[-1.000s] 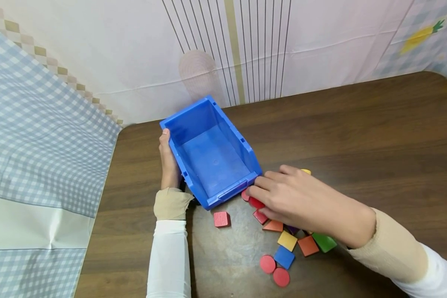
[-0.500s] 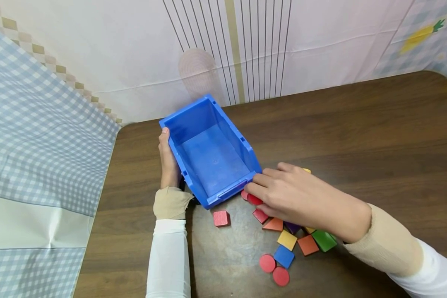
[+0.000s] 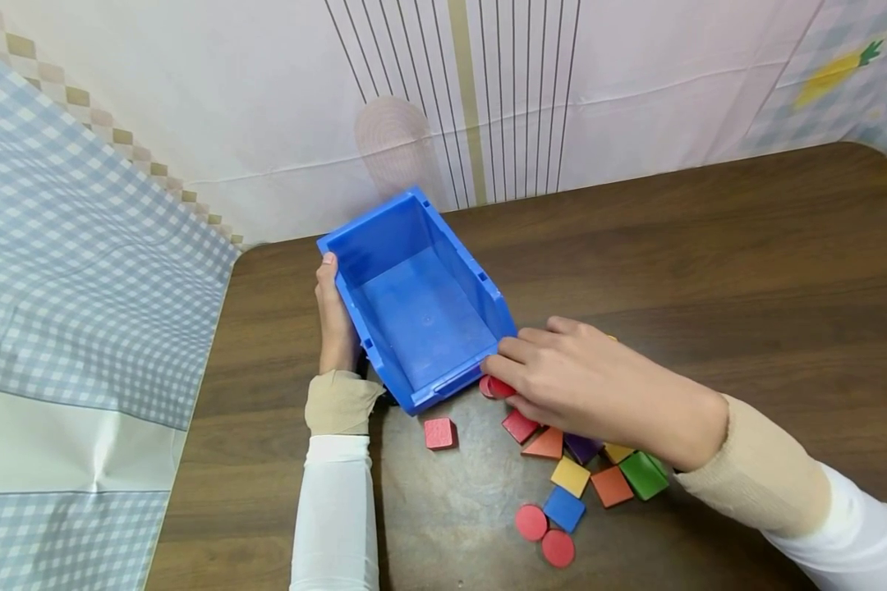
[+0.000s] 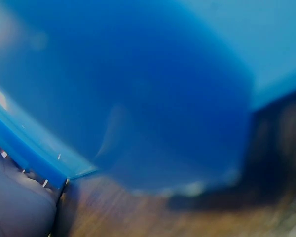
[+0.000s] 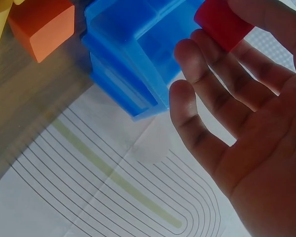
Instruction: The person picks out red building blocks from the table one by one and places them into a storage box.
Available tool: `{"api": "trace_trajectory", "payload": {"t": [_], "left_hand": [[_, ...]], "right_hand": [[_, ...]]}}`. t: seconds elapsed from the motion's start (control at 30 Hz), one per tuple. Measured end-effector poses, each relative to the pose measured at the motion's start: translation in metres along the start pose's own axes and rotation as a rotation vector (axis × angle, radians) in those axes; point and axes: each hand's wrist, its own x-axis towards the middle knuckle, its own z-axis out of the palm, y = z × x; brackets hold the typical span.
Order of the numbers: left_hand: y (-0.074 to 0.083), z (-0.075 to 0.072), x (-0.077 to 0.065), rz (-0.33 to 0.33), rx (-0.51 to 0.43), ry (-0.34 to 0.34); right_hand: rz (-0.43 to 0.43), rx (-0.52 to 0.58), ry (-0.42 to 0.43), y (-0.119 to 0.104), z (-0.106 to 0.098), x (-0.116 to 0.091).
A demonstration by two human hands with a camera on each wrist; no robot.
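Gripping the blue bin (image 3: pixel 425 312) by its left side with the left hand (image 3: pixel 333 318); pinching a red cylinder (image 5: pixel 222 24) between thumb and fingers of the right hand (image 3: pixel 584 382), just beside the bin's near edge.

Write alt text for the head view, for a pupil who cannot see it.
A person's right hand pinches a red cylindrical block by the near edge of a blue plastic bin, which their left hand grips; assorted coloured blocks lie on the brown wooden table.

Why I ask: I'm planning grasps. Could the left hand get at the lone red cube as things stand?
Probably not without letting go: the left hand holds the blue bin, though the lone red cube lies uncovered.
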Motion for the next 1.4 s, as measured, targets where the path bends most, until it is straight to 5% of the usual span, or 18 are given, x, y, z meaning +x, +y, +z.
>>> {"api": "trace_trajectory", "payload": {"t": [0.77,1.4], "left_hand": [[0.002,0.008,0.004,-0.013,-0.041,-0.013],[0.0,0.001,0.003,0.02,-0.031,0.004]], "right_hand": [[0.026,-0.018,0.063,0.009,0.004,0.004],[-0.015,-0.057,0.029,0.016,0.004,0.016]]}}
